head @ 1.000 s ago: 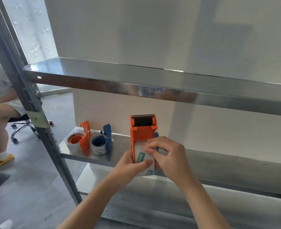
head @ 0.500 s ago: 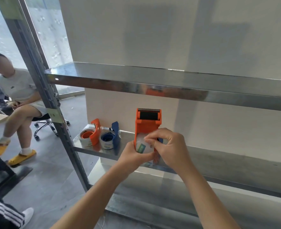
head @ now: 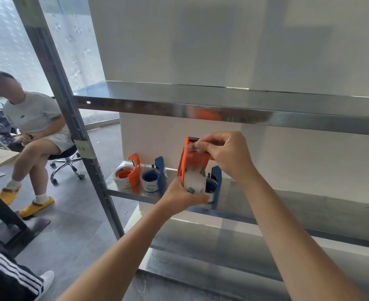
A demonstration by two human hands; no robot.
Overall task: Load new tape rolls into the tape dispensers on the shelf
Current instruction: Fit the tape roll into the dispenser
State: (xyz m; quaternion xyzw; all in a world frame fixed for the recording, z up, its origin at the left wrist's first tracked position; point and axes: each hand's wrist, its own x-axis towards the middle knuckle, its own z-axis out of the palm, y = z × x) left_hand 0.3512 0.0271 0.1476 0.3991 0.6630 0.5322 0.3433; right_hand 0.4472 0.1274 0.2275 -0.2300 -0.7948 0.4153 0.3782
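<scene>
Nearest, two bare forearms rise from the bottom edge, and both hands meet on one orange tape dispenser (head: 194, 159) held in the air just in front of the lower shelf (head: 298, 205). The left hand (head: 179, 198) grips its lower end from below, fingers curled round the white tape roll (head: 195, 181) seated there. The right hand (head: 224, 155) is at the top end, thumb and forefinger pinching a clear strip of tape (head: 192, 148) beside the toothed cutter (head: 193, 139). This dispenser stands on end, with its long axis close to vertical and leaning slightly left, cutter pointing up and roll down. There are four dispensers in all, two orange and two blue. Three stand on the shelf behind the hands: one blue dispenser (head: 216, 181) just behind the held one, its roll mostly hidden; a second blue dispenser (head: 156, 177) to the left; and the second orange dispenser (head: 132, 171) furthest left, touching or nearly touching its blue neighbour. Each of those two carries one white roll with its open core facing up towards the camera. Above is one upper shelf (head: 200, 98), carried by a steel post (head: 70, 118), with a white wall behind. At far left one person (head: 33, 118) sits on a wheeled stool (head: 64, 161).
</scene>
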